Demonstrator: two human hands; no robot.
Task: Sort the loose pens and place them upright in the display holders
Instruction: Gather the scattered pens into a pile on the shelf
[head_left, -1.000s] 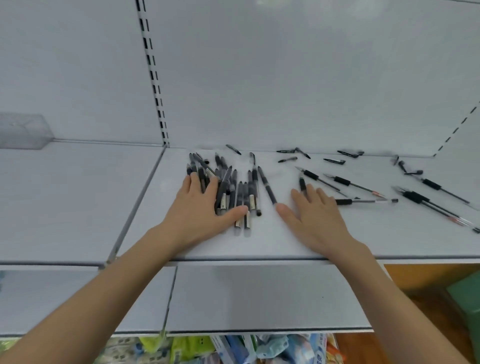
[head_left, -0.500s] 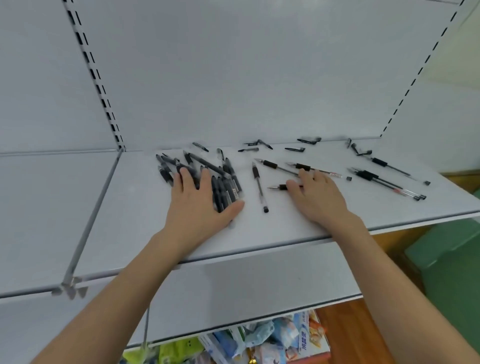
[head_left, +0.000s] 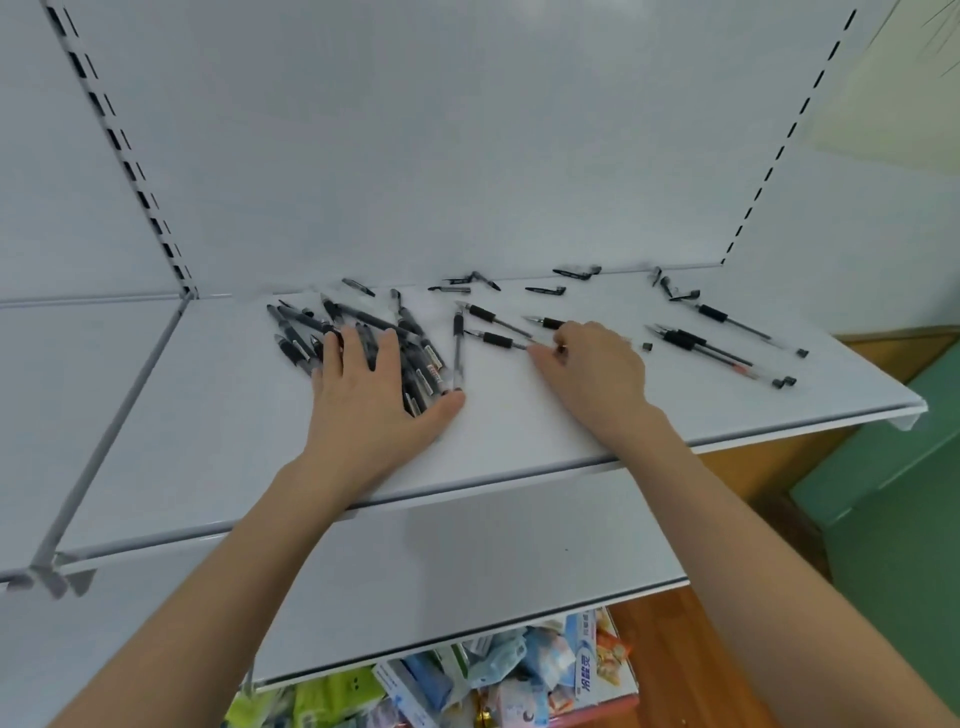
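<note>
Many black gel pens lie loose on a white shelf (head_left: 218, 415). My left hand (head_left: 374, 400) rests flat, fingers spread, on a pile of pens (head_left: 306, 332) at the shelf's left middle. One pen (head_left: 457, 353) lies apart, just right of my thumb. My right hand (head_left: 597, 374) has its thumb and forefinger pinched on the clear end of a pen with a black grip (head_left: 496, 340). Several more pens (head_left: 717, 356) lie to the right of that hand. No display holder is in view.
Loose black caps (head_left: 545, 290) lie along the back wall, and one small cap (head_left: 647, 346) sits beside my right hand. A second white shelf (head_left: 467, 561) juts out below. Packaged goods (head_left: 519, 670) fill the level under it. The shelf ends at the right (head_left: 904, 410).
My right hand has slid right and away from me and curled from flat into a pinch on a pen. My left hand stays pressed on the pile. The view has turned to the right.
</note>
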